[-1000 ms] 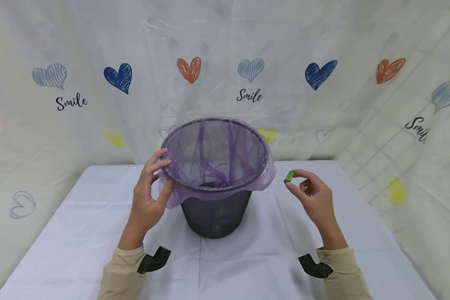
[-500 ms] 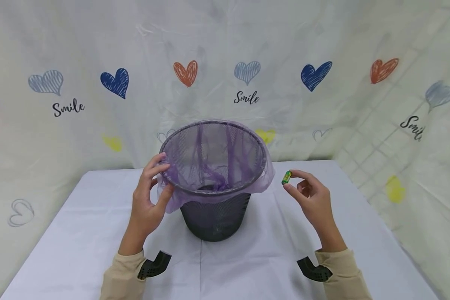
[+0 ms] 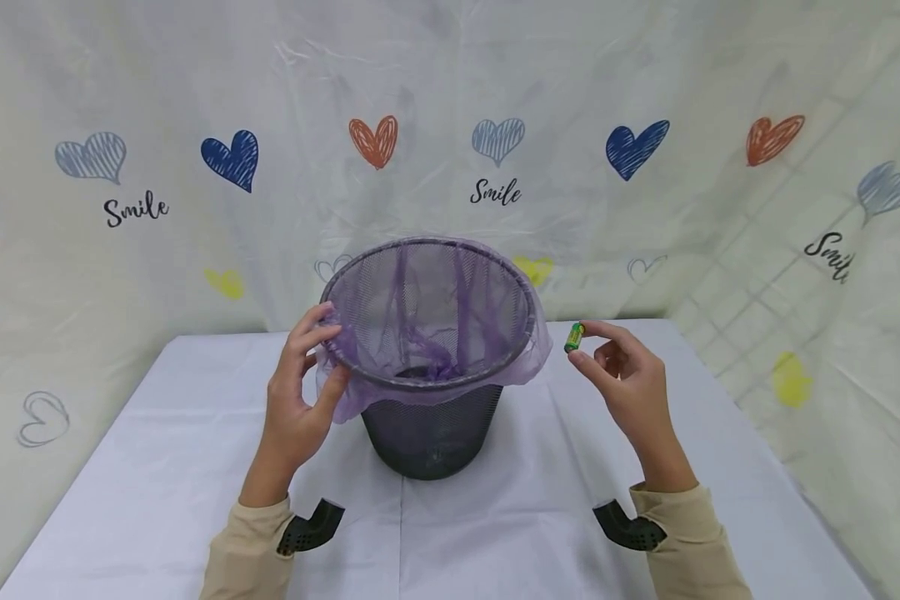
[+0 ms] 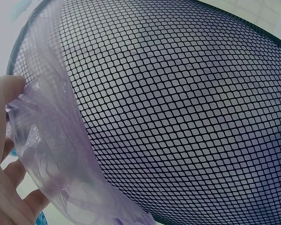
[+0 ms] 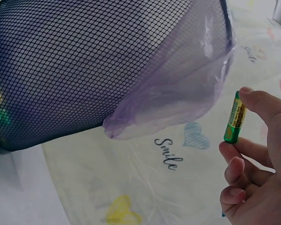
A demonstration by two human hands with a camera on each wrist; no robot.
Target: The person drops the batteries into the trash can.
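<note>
A black mesh wastebasket [image 3: 431, 437] with a thin purple bin liner [image 3: 525, 358] folded over its rim stands in the middle of the table. At its left side my left hand [image 3: 297, 392] grips the rim through the liner, fingers over the edge and thumb at the front. To the right of the basket, my right hand [image 3: 630, 379] pinches a small green and yellow battery [image 5: 236, 118] end to end between thumb and forefinger, held in the air apart from the rim. Its other fingers are curled in. Green and yellow patches [image 5: 0, 110] show through the mesh low in the basket.
A white cloth covers the table [image 3: 157, 467]. Behind it hangs a pale curtain [image 3: 435, 58] printed with hearts and the word Smile. Black curved mounts [image 3: 311, 527] stick out at both sleeves.
My right hand has risen slightly with the battery, which stands a little more upright. The left hand keeps its hold on the rim, and the wastebasket stays in place.
</note>
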